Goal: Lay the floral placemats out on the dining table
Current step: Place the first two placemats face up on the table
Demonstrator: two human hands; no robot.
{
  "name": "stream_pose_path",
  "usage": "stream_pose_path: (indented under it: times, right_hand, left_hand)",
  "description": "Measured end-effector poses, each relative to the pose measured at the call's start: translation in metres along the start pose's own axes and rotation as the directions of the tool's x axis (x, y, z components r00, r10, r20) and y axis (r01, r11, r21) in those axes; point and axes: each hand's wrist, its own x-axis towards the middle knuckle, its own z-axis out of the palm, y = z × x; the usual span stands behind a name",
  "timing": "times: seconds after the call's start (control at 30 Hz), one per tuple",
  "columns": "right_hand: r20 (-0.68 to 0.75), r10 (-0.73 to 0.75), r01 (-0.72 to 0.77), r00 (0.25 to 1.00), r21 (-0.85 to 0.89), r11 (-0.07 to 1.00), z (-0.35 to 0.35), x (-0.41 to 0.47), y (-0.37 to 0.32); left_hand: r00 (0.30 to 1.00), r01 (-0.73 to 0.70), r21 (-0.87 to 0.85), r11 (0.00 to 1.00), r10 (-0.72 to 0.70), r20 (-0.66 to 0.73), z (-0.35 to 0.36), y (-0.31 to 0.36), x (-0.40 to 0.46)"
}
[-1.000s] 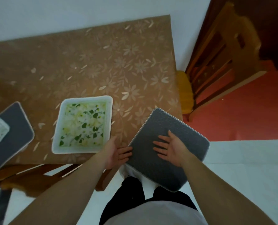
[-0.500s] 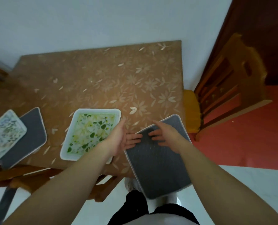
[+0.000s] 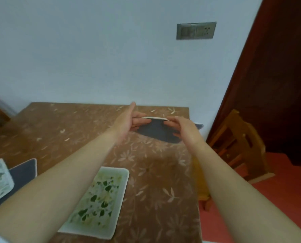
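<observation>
Change: grey-backed placemat lifted from the near edge, now carried out over the far right of the dining table — still to be turned floral side up.
Left hand: fingers curled under its left edge.
Right hand: pinching the right edge.
Laid: green floral placemat, near edge.

Both arms reach out over the table. The left hand and right hand grip a placemat, grey side showing, held above the tablecloth toward one o'clock. A green floral placemat lies flat at six o'clock. Two more mats overlap at eight o'clock.
</observation>
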Motion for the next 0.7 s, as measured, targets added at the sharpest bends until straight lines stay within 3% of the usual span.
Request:
stream_pose_path:
  times: [0.1, 0.2, 0.27, 0.47, 0.7]
  right_hand:
    - [0.029, 0.145, -0.146, 0.989, 0.030, 0.989, 0.002, -0.003, 0.016]
    - [0.162, 0.374, -0.379, 0.913, 0.005, 0.925, 0.004, -0.012, 0.049]
    - [0.176, 0.435, -0.451, 0.883, 0.061, 0.891, 0.004, -0.015, 0.065]
    - [0.039, 0.465, -0.462, 0.884, 0.210, 0.861, 0.006, -0.015, 0.079]
    - [-0.059, 0.482, -0.449, 0.874, 0.280, 0.849, -0.006, 0.004, 0.096]
  left_hand:
    - [0.999, 0.049, 0.012, 0.999, -0.049, -0.005, -0.003, -0.023, 0.006]
    - [0.957, 0.284, 0.056, 0.957, -0.286, 0.039, -0.016, -0.074, 0.008]
    - [0.913, 0.388, 0.022, 0.922, -0.387, 0.126, -0.028, -0.103, 0.013]
    - [0.885, 0.454, -0.177, 0.873, -0.418, 0.208, -0.051, -0.138, 0.050]
    - [0.892, 0.435, -0.119, 0.893, -0.409, 0.194, -0.042, -0.139, 0.095]
